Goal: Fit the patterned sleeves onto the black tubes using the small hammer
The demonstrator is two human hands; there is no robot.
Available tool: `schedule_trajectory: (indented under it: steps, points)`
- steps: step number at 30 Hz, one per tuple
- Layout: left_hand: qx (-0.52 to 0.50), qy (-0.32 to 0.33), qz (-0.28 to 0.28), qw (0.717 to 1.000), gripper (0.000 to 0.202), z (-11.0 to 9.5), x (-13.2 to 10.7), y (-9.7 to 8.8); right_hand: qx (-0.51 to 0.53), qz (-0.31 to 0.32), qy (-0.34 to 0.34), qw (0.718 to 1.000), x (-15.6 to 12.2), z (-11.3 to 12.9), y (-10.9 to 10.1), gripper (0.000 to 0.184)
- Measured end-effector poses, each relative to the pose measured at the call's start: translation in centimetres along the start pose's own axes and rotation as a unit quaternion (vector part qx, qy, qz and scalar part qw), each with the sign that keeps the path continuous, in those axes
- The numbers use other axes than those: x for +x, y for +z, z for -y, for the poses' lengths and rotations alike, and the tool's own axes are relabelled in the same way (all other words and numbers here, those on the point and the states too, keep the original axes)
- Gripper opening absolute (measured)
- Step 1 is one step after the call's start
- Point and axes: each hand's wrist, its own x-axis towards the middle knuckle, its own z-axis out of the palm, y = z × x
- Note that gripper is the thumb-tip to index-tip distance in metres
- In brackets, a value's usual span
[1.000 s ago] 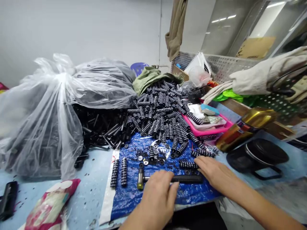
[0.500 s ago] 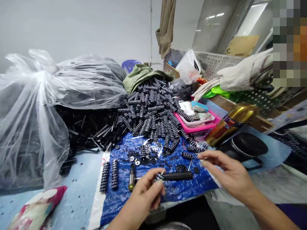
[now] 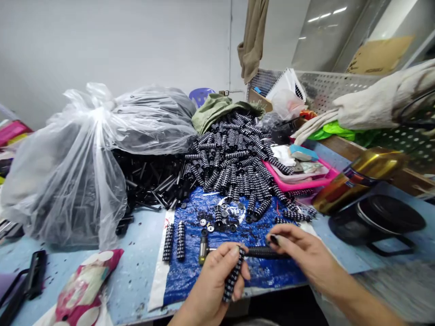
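Observation:
My left hand [image 3: 214, 283] is closed round a black cylinder [image 3: 231, 283] with rows of small white marks, held tilted with its upper end toward the right. To the right, my right hand [image 3: 307, 253] pinches a small black round cap [image 3: 273, 240] between thumb and fingertips, apart from the cylinder. Behind both hands a hammer [image 3: 203, 251] lies on a blue plastic sheet [image 3: 190, 280], its black handle partly hidden. Two similar cylinders [image 3: 181, 241] lie side by side left of the hammer. Small round discs [image 3: 210, 228] are scattered beyond it.
A large heap of patterned cylinders [image 3: 234, 154] fills the back middle, under a green cloth [image 3: 217, 108]. At left stand a tied clear plastic bag [image 3: 84, 181] and loose black parts [image 3: 149, 181]. A pink tray [image 3: 299, 183], gold bottle [image 3: 360, 179] and black mug [image 3: 377, 222] stand at right.
The view has turned left, so everything sits further right. My right hand has come nearer my left and now shows a black cap. The cylinder in my left hand has tilted up into clearer sight.

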Motion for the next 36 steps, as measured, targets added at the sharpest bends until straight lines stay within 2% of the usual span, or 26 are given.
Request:
schedule_trajectory:
  steps: [1, 3, 6, 13, 18, 24, 26, 28, 30, 31, 33, 35, 36]
  points:
    - [0.009, -0.004, 0.010, 1.000, 0.043, 0.2, -0.1, 0.3, 0.088, 0.037, 0.028, 0.995, 0.2, 0.8, 1.4, 0.034]
    - [0.026, -0.004, 0.027, 0.999, 0.042, 0.4, -0.3, 0.6, 0.193, 0.081, 0.051, 0.976, 0.5, 1.7, 3.8, 0.033]
    - [0.043, 0.006, 0.028, 0.999, 0.041, 0.7, -0.6, 0.4, 0.219, 0.103, 0.051, 0.969, 0.6, 1.7, 5.5, 0.030]
    - [0.068, 0.016, -0.010, 0.997, 0.039, 0.9, -0.9, -0.5, 0.170, 0.116, 0.047, 0.977, 0.3, 0.3, 5.7, 0.027]
    - [0.075, 0.023, -0.010, 0.997, 0.042, 1.1, -1.0, -0.7, 0.167, 0.091, 0.042, 0.981, 0.5, -0.1, 5.9, 0.027]
    - [0.064, 0.022, -0.017, 0.998, 0.043, 1.4, -1.1, -1.0, 0.133, 0.112, 0.018, 0.985, 0.7, -0.2, 6.0, 0.027]
    - [0.058, 0.026, -0.026, 0.998, 0.043, 1.6, -1.1, -0.9, 0.082, 0.117, -0.013, 0.990, 0.7, -0.2, 6.3, 0.026]
    - [0.031, 0.031, -0.043, 0.998, 0.044, 1.8, -1.1, -0.7, -0.002, 0.096, -0.060, 0.994, 0.4, -0.2, 6.7, 0.026]
    - [-0.014, 0.039, -0.077, 0.996, 0.045, 1.8, -1.1, -0.6, -0.118, 0.050, -0.149, 0.980, 0.0, -0.2, 7.2, 0.040]
    - [-0.036, 0.044, -0.094, 0.994, 0.046, 1.7, -1.2, -0.5, -0.179, 0.036, -0.211, 0.960, -0.2, -0.2, 7.4, 0.055]
    - [-0.057, 0.061, -0.116, 0.990, 0.046, 1.6, -1.3, -0.6, -0.280, 0.034, -0.334, 0.899, -0.6, -0.2, 7.8, 0.083]
    - [-0.050, 0.078, -0.115, 0.989, 0.046, 1.6, -1.3, -0.7, -0.329, 0.053, -0.406, 0.851, -0.9, -0.2, 8.2, 0.088]
    - [-0.046, 0.087, -0.110, 0.989, 0.045, 1.7, -1.4, -0.9, -0.339, 0.059, -0.418, 0.841, -1.0, -0.1, 8.4, 0.085]
